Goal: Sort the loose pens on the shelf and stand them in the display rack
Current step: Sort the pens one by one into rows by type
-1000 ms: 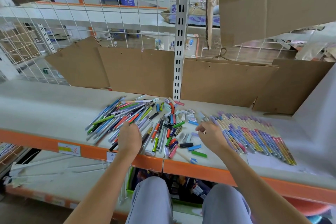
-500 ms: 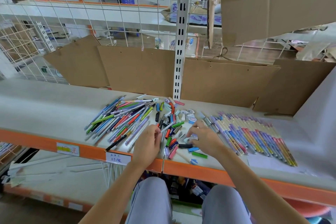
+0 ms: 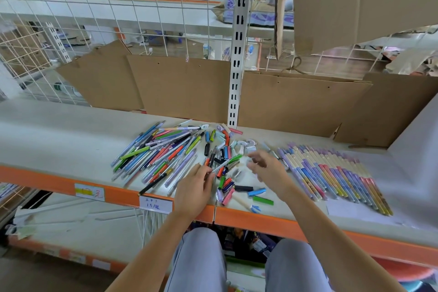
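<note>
Pens (image 3: pixel 163 152) loose on shelf (image 3: pixel 59 133).

Place: stationery shop stockroom
Evidence: orange-edged shelf (image 3: pixel 272 220), price label (image 3: pixel 155 204), wire grid panels (image 3: pixel 118 19), cardboard sheets (image 3: pixel 180 87)

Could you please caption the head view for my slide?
Left hand pinches a pen from the loose pile; right hand hovers beside sorted rows.

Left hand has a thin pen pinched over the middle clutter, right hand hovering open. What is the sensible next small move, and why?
Probably lift the thin grey pen clear of the mixed heap of short pens and caps and lay it with the left pile of long pens. The left hand has a pinching grip on it already; the right hand is open and holds nothing.
</note>
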